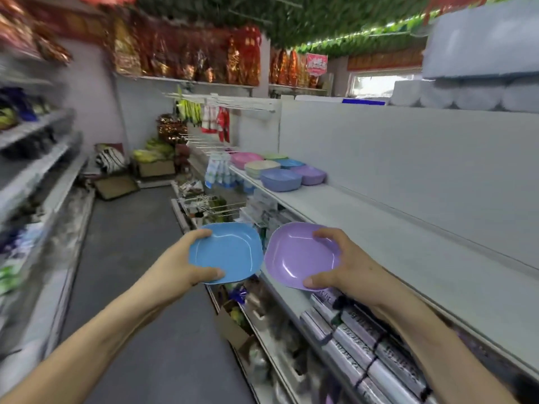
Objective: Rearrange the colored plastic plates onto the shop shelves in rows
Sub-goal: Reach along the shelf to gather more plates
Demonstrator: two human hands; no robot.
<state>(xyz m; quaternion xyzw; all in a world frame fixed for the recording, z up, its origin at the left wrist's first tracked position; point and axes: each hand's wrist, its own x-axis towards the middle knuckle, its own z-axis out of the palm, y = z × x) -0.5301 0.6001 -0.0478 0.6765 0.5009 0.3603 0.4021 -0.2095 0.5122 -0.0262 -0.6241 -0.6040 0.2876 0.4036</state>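
Plates, plastic: square with rounded corners, shallow, glossy.

- Two in hand. The left grip [186, 258] is pinching the blue plate [230, 255], thumb on the near rim and fingers on the far rim. The right grip [347, 263] is pinching the purple plate [297, 255] the same way.
- Both are hovering just beside each other at the front edge of the white shelf [379, 228].
- Six stacks are sitting in two rows at the shelf's far end: pink stack [246, 159], green stack [275, 156], cream stack [262, 167], blue stack [290, 163], periwinkle stack [281, 179], purple stack [310, 174].
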